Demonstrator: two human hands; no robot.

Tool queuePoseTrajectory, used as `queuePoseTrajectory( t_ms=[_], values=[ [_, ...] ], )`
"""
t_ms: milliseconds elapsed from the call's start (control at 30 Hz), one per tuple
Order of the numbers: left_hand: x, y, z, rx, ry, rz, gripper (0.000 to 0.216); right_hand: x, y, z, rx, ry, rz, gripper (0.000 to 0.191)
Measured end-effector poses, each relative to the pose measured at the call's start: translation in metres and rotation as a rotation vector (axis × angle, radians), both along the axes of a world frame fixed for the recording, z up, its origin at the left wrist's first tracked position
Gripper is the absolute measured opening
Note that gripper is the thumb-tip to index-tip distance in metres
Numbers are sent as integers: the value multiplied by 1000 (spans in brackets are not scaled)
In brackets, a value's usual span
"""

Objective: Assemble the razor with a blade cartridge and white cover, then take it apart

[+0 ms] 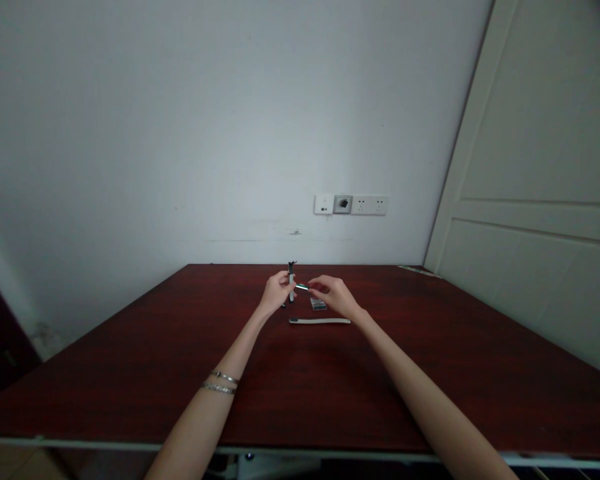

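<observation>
My left hand [279, 291] is closed around a slim grey-and-black stick [291, 283], which stands upright with dark, thin parts at its top. Between my two hands is a small, bright green-and-white slender piece [302, 287]; the fingertips of my right hand [331, 293] pinch its right end. Its left end meets the fingers of my left hand, and I cannot tell whether it touches the stick. Below my right hand lies a small flat pack [319, 304], partly hidden by the fingers. Nearer to me, a long pale strip [323, 321] with a dark left end rests crosswise.
A wide dark red tabletop [180, 373] reaches back to a pale wall [230, 133]. Sockets and switches [351, 205] are set in the wall behind my hands. A white panelled door [540, 173] stands along the right side. The table's front edge [105, 443] runs beneath my forearms.
</observation>
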State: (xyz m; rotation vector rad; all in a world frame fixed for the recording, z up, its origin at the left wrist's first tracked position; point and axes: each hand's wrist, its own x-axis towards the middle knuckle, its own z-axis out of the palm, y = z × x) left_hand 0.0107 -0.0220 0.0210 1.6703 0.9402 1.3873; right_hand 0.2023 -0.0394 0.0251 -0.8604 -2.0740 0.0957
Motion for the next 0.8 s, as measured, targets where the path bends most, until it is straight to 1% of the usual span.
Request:
queuePoseTrajectory(
  t_ms=[233,333,500,600,667,733,800],
  values=[
    [1,-4,3,-49,-16,11,29,-4,-9,-1,224,-210,-62,22],
    [1,-4,3,-57,-15,10,27,-5,-10,-1,271,-248,-76,21],
    [1,-3,1,-72,-1,5,28,-4,-7,-3,305,-239,-64,23],
    [-2,-2,1,-85,-17,4,30,-5,-6,-5,290,-146,-44,24],
    [-4,-1,2,-85,-37,23,32,-6,-4,-4,246,-2,-28,22],
    [-6,0,3,-69,-50,51,32,-8,-2,-3,155,178,-21,21],
    [-8,1,4,-49,-43,67,32,-9,0,-2,-4,357,-35,23]
  ],
)
